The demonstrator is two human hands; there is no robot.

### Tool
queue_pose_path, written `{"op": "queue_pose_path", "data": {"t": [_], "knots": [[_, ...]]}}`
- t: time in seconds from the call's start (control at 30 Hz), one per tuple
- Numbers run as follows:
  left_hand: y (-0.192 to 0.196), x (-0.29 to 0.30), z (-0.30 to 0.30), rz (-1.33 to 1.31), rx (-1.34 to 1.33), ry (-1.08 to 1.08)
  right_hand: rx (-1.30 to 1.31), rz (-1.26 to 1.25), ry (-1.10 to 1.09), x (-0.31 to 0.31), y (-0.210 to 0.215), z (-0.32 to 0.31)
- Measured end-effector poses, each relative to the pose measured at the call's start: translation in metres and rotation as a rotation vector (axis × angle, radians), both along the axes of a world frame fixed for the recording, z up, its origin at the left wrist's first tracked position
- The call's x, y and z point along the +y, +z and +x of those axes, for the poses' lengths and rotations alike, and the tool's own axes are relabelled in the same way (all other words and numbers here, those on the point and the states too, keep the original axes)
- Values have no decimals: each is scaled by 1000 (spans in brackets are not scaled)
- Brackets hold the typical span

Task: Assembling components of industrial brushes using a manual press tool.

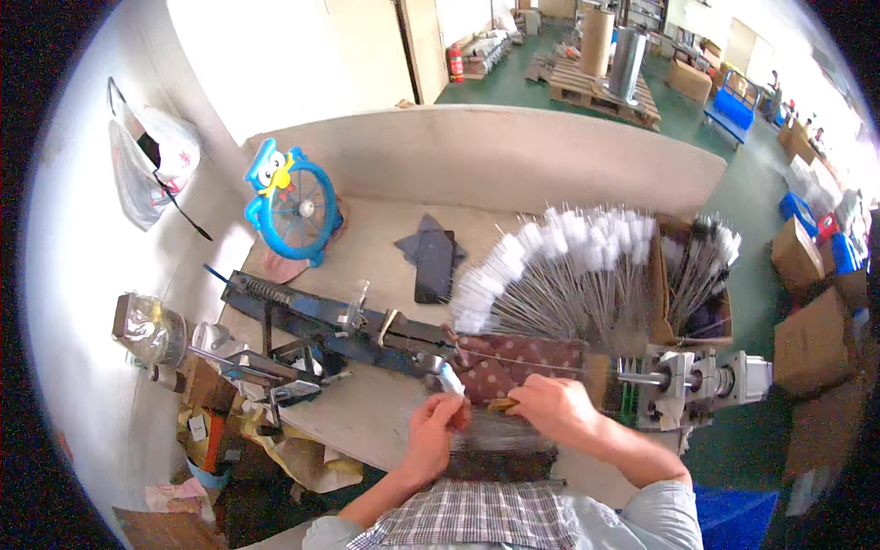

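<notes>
My left hand is closed, its fingertips pinching a small white piece with a bluish upper end, which sits close to the metal end of the bench machine. To its right, my right hand is closed on a small brownish-yellow piece, too small to name. Both hands are in front of a dotted brown cloth. Beneath them, thin wire stems lie across a dark surface near my lap. Beyond the cloth, many white-tufted wire brushes are fanned out.
A cardboard box of dark-tufted brushes stands at the right, behind a motor and shaft unit. A phone and a blue toy-shaped fan are farther back. A low panel borders the table. Tools and a motor crowd the left.
</notes>
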State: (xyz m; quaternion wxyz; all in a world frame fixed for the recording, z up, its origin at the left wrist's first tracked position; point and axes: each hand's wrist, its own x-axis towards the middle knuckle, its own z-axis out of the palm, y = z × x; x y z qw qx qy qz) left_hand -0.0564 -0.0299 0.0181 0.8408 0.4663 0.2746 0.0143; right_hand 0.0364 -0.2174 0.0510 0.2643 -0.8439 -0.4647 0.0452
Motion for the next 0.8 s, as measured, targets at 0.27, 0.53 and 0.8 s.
{"op": "queue_pose_path", "data": {"t": [0.27, 0.53, 0.8], "knots": [[4, -47, 55, 122, -179, -56, 224, 358, -321, -33, 14, 38], [-6, -58, 62, 247, -229, -194, 181, 382, -305, -48, 16, 34], [-4, -38, 58, 129, -121, 32, -40, 269, -165, -41, 30, 33]]}}
